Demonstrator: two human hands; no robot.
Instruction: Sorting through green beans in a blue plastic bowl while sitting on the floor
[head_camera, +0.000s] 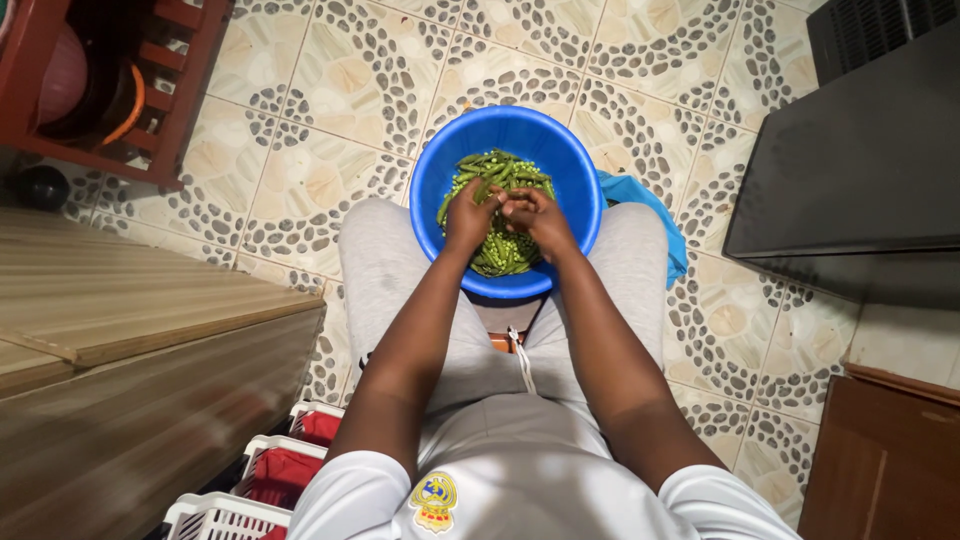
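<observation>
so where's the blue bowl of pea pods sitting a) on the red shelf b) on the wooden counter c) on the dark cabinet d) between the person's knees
d, the blue bowl sits between the grey-trousered knees, with both hands over the pea pods in it.

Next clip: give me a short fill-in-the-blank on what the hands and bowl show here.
1. Both hands work over a round ____ bowl.
2. The bowl holds green ____ pods and loose peas.
3. The left hand and right hand meet over the ____ of the bowl.

Missing words: blue; pea; middle
</observation>
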